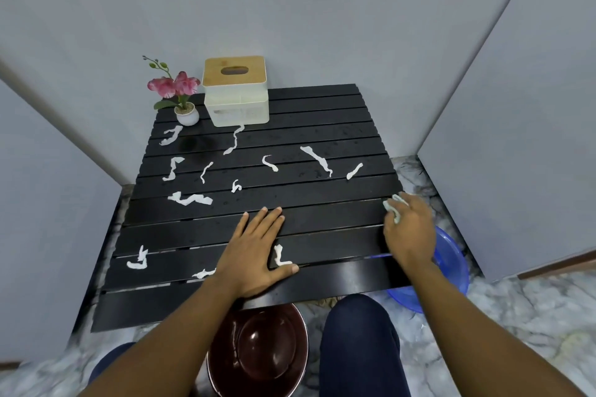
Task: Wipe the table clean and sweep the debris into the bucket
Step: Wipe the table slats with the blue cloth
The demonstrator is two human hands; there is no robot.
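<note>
Pale grey walls (pixel 290 10) close the room on three sides, and the floor (pixel 516 332) is grey marbled stone. A black slatted table (pixel 322 126) fills the middle of the view. Its surface carries small water drops and a darker wet patch near 11 o'clock.

Under the near edge of the table, at 6 o'clock, stands a dark brown bucket (pixel 258 348) between the person's knees. A blue basin (pixel 451 255) sits on the floor at 4 o'clock, partly hidden behind the right arm.

At the far side, at 12 o'clock, a cream tissue box (pixel 237 103) with a wooden lid stands on the table. Just beside it at 11 o'clock is a small white pot with a pink orchid (pixel 180 90).

The left hand (pixel 254 248) lies flat and released on the near slats, fingers spread. The right hand (pixel 409 229) is at the table's right edge, at 3 o'clock, grasping a pale crumpled cloth (pixel 395 206).

White paper scraps (pixel 190 199) lie scattered over the slats, most on the left half; one touches the left thumb.
</note>
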